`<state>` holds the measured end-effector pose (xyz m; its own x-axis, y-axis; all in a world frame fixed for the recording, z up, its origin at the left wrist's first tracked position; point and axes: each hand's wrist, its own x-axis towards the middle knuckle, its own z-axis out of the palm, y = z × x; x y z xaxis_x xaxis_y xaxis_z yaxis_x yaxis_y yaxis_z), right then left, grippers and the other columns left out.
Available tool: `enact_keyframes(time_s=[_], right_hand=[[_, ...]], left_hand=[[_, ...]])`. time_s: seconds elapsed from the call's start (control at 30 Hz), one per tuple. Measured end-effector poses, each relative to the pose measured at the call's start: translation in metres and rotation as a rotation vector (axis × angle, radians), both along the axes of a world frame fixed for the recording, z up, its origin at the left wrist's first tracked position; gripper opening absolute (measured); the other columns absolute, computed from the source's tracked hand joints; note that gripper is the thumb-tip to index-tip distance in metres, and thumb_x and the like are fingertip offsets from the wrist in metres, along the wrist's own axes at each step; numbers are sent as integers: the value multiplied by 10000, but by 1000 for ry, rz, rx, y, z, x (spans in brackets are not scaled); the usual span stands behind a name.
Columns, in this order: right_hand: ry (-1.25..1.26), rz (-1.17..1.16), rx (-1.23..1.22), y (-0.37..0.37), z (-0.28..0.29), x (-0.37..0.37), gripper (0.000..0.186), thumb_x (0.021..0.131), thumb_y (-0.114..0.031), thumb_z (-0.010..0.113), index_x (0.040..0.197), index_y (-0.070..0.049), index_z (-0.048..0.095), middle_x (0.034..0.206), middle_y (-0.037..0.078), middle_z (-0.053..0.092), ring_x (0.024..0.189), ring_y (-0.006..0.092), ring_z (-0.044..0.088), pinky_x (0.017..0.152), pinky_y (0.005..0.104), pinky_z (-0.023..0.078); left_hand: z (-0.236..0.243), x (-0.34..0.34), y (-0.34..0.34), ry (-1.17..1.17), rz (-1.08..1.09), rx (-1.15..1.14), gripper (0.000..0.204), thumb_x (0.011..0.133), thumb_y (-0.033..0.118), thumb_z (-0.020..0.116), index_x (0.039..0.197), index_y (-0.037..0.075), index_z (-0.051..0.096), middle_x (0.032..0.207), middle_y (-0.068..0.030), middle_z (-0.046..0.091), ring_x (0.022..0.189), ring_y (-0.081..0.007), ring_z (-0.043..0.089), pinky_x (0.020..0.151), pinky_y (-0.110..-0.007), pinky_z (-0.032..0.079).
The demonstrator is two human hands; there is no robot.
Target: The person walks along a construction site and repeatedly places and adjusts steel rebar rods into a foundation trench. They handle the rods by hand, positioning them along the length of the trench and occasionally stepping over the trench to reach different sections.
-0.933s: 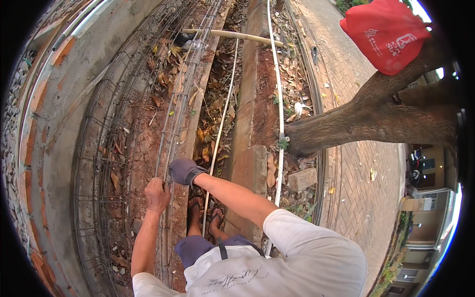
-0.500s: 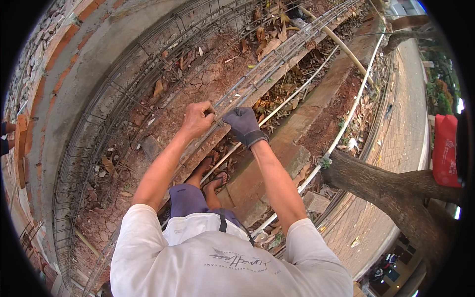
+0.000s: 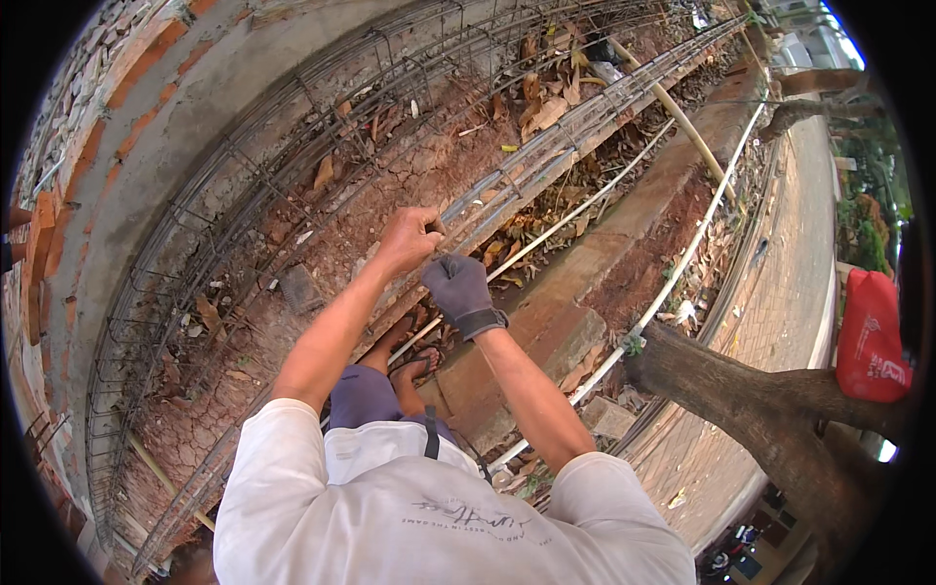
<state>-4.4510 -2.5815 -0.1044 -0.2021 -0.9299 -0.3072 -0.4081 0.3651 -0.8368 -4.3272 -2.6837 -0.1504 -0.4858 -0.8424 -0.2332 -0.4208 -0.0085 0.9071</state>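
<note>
My bare left hand [image 3: 408, 240] and my gray-gloved right hand [image 3: 454, 283] meet at a long, narrow cage of thin steel bars [image 3: 531, 156], both with fingers closed at the bars; what exactly they pinch is hidden. The cage runs diagonally along a concrete ledge. Just right of it lies a leaf-filled trench with a thin white pipe [image 3: 595, 203]. My sandaled feet [image 3: 414, 366] show below my arms.
Curved rebar cages [image 3: 224, 166] line a plastered brick wall [image 3: 146, 97] at left, beside cracked red soil. A bamboo pole [image 3: 682, 117] crosses the trench. At right are another white pipe [image 3: 697, 249], a leaning tree trunk [image 3: 741, 390], a red bag [image 3: 868, 336] and a paved path [image 3: 790, 234].
My view has turned, so the cage and trench now run diagonally. In the last half second both hands have shifted slightly within the frame, the gloved one lower, still close together at the bars.
</note>
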Motion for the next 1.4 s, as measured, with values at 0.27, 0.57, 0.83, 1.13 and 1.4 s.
enact_keyframes(time_s=[0.27,0.57,0.83,1.13,1.4], right_hand=[[8,-215,-134,7,-17,58,303,918,-225,669,732,1,594,675,252,590,677,467,611,605,492,456],[-252,-267,64,-16,-14,-4,240,912,-186,661,837,39,693,628,137,621,578,174,569,567,392,465],[-384,-354,139,-11,-27,-63,253,931,-185,691,821,41,717,639,13,632,576,86,533,523,311,442],[-268,-409,89,3,-55,-58,199,874,-160,733,767,7,727,639,22,637,564,92,528,535,299,424],[-342,-299,356,59,-18,-32,438,864,-318,806,1095,45,723,887,153,727,860,245,704,779,373,547]], left_hand=[[-7,-42,-50,-199,-659,-208,155,597,15,660,746,-8,698,748,-247,658,699,-391,632,625,-495,461],[-2,-52,-70,-229,-890,408,454,931,405,628,899,-28,762,834,-181,719,747,-310,676,706,-444,513],[1,-52,-63,-409,-965,441,512,999,461,525,1030,13,770,994,-134,746,914,-266,688,848,-417,532],[17,-16,-21,-403,-841,-490,194,743,141,758,886,13,730,909,-168,692,949,-393,667,859,-503,534],[37,-39,-29,-417,-1073,-621,324,682,86,781,1000,42,736,1112,-135,688,1209,-331,585,1046,-464,477]])
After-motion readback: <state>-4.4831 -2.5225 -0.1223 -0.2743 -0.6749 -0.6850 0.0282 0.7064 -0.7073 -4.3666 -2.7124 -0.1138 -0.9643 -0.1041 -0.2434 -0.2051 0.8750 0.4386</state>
